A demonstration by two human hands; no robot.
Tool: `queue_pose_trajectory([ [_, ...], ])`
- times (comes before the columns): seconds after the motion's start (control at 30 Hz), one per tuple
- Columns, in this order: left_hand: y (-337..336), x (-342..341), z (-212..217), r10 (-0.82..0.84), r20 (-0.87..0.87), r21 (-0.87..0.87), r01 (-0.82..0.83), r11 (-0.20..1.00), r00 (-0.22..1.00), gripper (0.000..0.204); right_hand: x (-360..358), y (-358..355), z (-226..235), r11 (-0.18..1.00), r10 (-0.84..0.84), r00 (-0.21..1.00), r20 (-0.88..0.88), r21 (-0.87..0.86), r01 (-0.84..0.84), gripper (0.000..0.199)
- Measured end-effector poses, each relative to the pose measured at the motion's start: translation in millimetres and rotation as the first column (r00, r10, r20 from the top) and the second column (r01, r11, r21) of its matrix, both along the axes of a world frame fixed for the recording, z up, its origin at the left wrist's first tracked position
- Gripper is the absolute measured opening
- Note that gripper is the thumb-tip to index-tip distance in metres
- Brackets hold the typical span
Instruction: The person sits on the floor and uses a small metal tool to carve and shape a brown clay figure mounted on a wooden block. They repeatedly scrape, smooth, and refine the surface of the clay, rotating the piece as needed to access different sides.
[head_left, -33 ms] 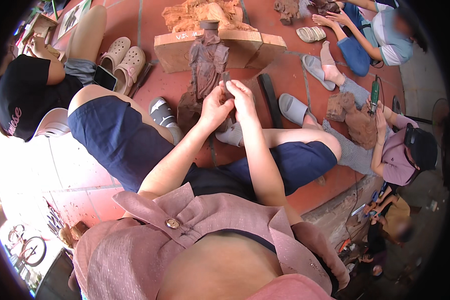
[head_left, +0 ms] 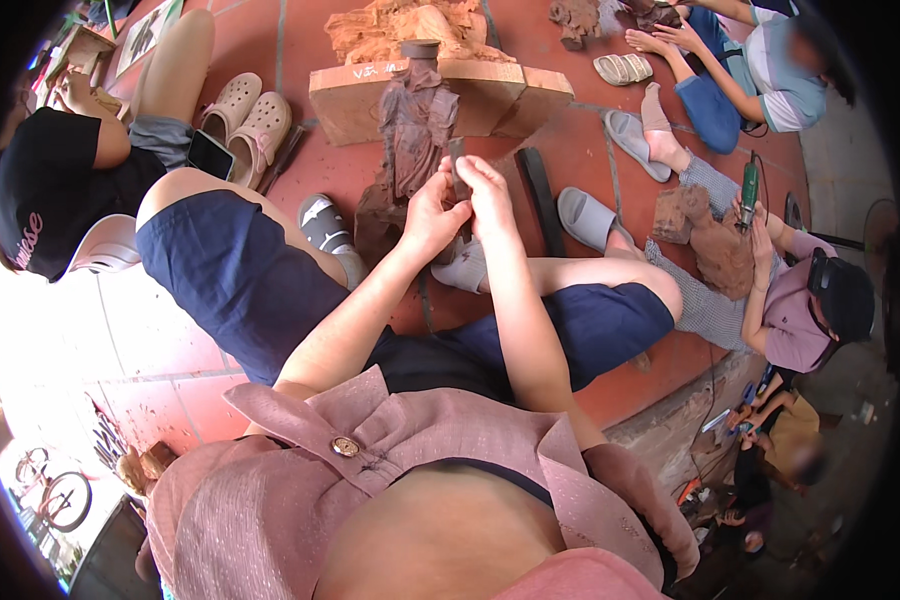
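Both my hands meet between my knees, close in front of a dark brown carved wooden statue (head_left: 417, 130) that stands upright. A small flat grey-brown strip (head_left: 458, 152) pokes up between my fingers; its kind cannot be made out. My left hand (head_left: 432, 215) is closed, its fingertips pressed against the strip's left side. My right hand (head_left: 490, 200) closes on the strip from the other side, thumb and fingers together. The lower end of the strip is hidden by my hands. The statue's dark base (head_left: 375, 225) sits beside my left wrist.
Behind the statue is a pale wood block (head_left: 355, 100) bearing an orange carving (head_left: 410, 30). A long black bar (head_left: 540, 200) lies right of my hands. Clogs (head_left: 260, 135) and a phone (head_left: 210, 158) lie left. At right, a person holds a green power tool (head_left: 748, 190) against another carving (head_left: 720, 245).
The strip shows slightly more above my fingertips, and my right hand has shifted a little. Everything else looks the same.
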State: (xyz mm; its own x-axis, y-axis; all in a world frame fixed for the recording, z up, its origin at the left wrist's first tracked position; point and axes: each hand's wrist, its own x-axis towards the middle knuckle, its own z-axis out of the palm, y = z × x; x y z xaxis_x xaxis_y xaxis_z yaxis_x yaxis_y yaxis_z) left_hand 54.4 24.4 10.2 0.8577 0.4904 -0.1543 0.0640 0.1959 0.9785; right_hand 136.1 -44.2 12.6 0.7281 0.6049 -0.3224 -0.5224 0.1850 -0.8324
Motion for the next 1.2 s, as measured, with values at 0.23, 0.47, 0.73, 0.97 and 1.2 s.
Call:
queue_pose_trajectory([
  [0.23,7,10,-16,0.027,-0.119,0.257,0.005,0.966,0.992,0.011,16,6,-23,0.990,0.093,0.988,-0.124,0.118,-0.078,0.023],
  [0.47,1,7,18,-0.008,-0.056,0.008,0.009,1.000,0.998,0.008,19,5,-1,0.994,0.106,0.990,-0.090,0.030,-0.104,0.025],
  [0.73,-6,-7,-2,-0.141,-0.172,-0.131,0.119,0.984,0.975,0.008,16,-11,-24,0.981,0.110,0.991,-0.069,-0.152,-0.120,0.024],
  [0.97,4,-15,-3,0.028,-0.126,0.107,-0.015,0.994,0.992,0.013,5,-9,-9,0.985,0.112,0.987,0.117,-0.141,-0.095,0.022],
  [1.2,27,-21,-1,0.035,-0.235,-0.100,-0.060,0.993,0.971,0.017,0,27,-24,0.958,0.058,0.896,0.441,-0.278,0.075,0.026],
])
